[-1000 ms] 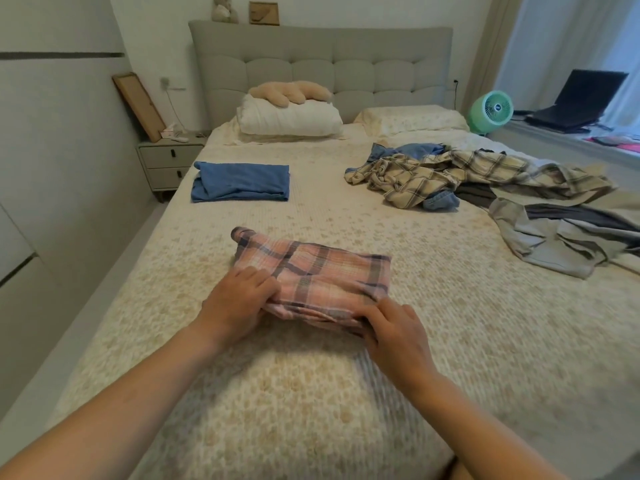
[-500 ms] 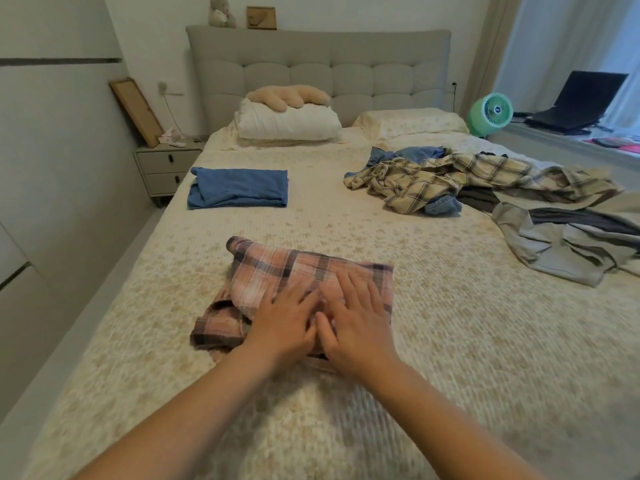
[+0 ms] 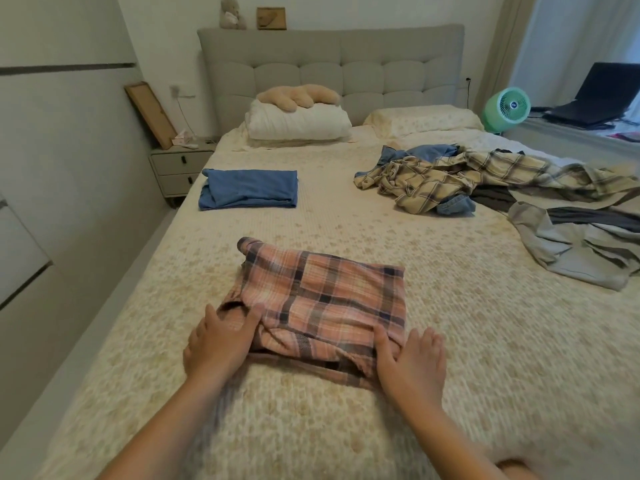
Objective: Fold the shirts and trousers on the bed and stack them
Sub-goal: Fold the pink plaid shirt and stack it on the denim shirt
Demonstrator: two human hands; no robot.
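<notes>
Lying folded near the front middle of the bed, the pink plaid shirt is a soft, light bundle of thin woven cloth, limp rather than stiff, with several loose layers showing along its near edge and a rolled corner poking up at the far left. It should weigh next to nothing, yet the layers will probably slide apart if it is lifted by one corner, so the safest hold is likely from both short sides at once, with fingers underneath and thumbs on top. The left hand is at the near left corner, thumb lying on the cloth and the other fingers spread on the bedspread beside it; the right hand is at the near right corner, thumb tucked against the folded edge and the remaining fingers spread flat just beside it. Neither hand plainly pinches the fabric. The bedspread is a cream, ribbed quilted cover with a faint floral print, slightly grippy by the look of it. Well beyond, at the far left, sits a folded blue garment, smooth and flat, a likely base for the stack. On the right lies a crumpled heap: a beige plaid shirt, bits of denim, and grey trousers, all unfolded.
</notes>
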